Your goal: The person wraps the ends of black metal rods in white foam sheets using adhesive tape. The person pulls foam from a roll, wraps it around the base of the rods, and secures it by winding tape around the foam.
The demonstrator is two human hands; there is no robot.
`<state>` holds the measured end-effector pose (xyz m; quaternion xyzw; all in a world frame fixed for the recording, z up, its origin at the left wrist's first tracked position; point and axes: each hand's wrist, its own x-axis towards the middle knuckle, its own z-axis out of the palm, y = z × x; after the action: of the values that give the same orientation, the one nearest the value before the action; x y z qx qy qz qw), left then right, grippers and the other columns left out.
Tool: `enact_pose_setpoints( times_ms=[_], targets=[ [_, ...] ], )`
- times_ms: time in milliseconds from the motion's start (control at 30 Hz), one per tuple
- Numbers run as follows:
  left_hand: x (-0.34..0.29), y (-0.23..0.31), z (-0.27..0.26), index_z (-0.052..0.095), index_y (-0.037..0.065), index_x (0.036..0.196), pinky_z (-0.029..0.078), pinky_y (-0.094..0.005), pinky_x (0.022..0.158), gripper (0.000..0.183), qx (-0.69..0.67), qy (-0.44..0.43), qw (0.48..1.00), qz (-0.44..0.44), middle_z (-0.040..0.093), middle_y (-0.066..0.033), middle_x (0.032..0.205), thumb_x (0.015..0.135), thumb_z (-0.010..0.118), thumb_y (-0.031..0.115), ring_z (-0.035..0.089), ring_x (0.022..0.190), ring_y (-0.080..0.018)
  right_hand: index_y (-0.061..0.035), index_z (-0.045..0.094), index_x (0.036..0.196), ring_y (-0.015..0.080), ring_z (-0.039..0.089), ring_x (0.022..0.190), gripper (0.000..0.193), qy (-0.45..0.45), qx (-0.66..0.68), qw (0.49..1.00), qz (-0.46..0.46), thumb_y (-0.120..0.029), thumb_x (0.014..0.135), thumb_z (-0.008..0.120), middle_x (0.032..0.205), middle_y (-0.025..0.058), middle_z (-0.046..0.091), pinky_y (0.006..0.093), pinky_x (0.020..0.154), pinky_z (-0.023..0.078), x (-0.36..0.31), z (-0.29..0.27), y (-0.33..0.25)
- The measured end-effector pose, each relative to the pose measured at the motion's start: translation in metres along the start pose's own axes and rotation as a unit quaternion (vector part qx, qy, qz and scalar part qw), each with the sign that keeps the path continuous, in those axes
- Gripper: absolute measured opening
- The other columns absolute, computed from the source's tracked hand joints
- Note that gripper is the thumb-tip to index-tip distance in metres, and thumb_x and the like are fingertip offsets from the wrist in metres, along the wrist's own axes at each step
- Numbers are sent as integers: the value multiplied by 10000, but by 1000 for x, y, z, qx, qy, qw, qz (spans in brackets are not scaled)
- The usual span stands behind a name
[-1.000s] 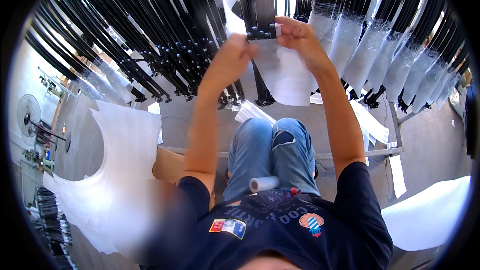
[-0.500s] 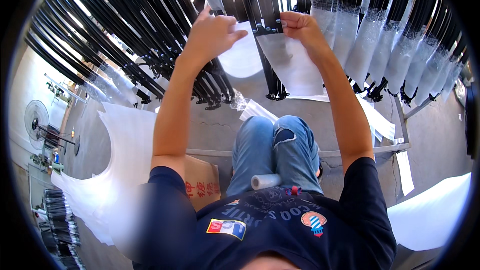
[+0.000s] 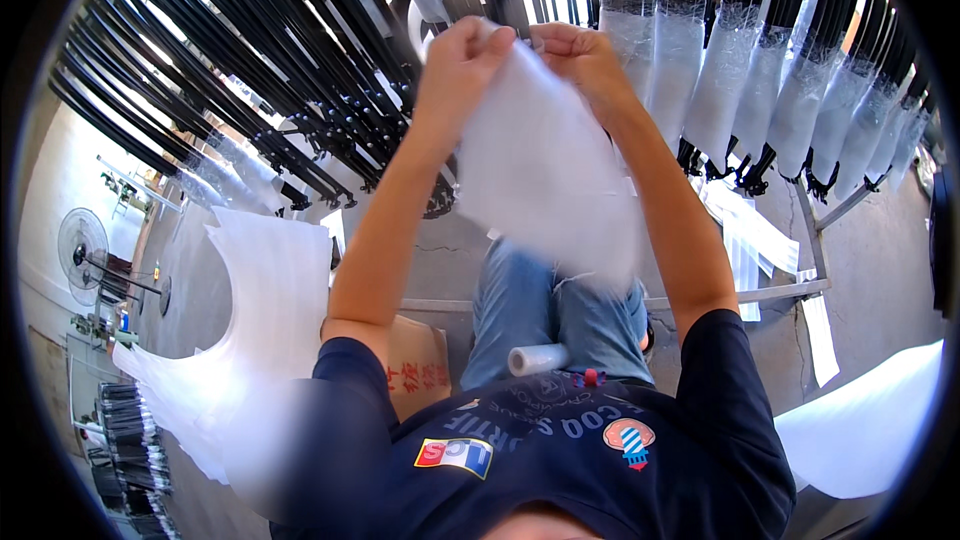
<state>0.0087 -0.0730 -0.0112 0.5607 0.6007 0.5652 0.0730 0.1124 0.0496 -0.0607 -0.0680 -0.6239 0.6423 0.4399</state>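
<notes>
From afar I judge the thin, translucent white foam-like sheet [image 3: 548,175] light, floppy, best held up top, where left grip [image 3: 482,48] and right grip [image 3: 568,48] pinch it.

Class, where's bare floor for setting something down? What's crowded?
Bare floor lies right of the metal frame, above the rightmost white sheet; another patch separates the pedestal fan and left white sheets. Black rods and held sheet crowd the top.

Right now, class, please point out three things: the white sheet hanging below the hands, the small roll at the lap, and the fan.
White sheet [image 3: 550,175]: head view, middle of its face.
Roll [image 3: 541,359]: head view, its side.
Fan [image 3: 80,252]: head view, centre of its round cage.
</notes>
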Motion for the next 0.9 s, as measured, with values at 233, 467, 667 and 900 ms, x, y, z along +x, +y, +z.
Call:
enact_pose_setpoints(
  times_ms=[233, 467, 667, 900],
  targets=[
    [-12, -28, 27, 546, 20, 1039, 431, -275, 656, 256, -33, 12, 993, 110, 579, -132, 843, 795, 470, 16, 565, 726, -192, 17, 585, 953, 135, 538, 877, 246, -117, -33, 992, -35, -152, 775, 581, 999, 112, 578, 246, 764, 433, -25, -3, -37],
    [-17, -29, 57, 508, 25, 1040, 306, -388, 933, 446, 148, 330, 903, 231, 453, -138, 1059, 629, 680, 11, 449, 1027, -264, 11, 526, 1036, 140, 525, 903, 296, -8, 37, 995, -89, -168, 801, 549, 1016, 104, 562, 256, 772, 435, -5, 8, -17],
    [-14, -56, 40, 563, -32, 950, 464, -278, 698, 424, -227, 126, 960, -99, 589, -112, 929, 617, 765, 136, 580, 797, -176, 5, 476, 1107, 145, 514, 926, 343, 74, 124, 983, -111, -181, 823, 520, 1031, 98, 548, 265, 778, 436, -8, -2, -5],
    [-13, -58, 38, 601, -27, 917, 499, -251, 608, 391, -265, 88, 951, -132, 633, -91, 820, 611, 773, 146, 608, 665, -142, -3, 411, 1189, 160, 485, 978, 395, 73, -93, 989, -89, -193, 850, 486, 1066, 96, 519, 283, 804, 428, -70, -41, 29]
  ],
)
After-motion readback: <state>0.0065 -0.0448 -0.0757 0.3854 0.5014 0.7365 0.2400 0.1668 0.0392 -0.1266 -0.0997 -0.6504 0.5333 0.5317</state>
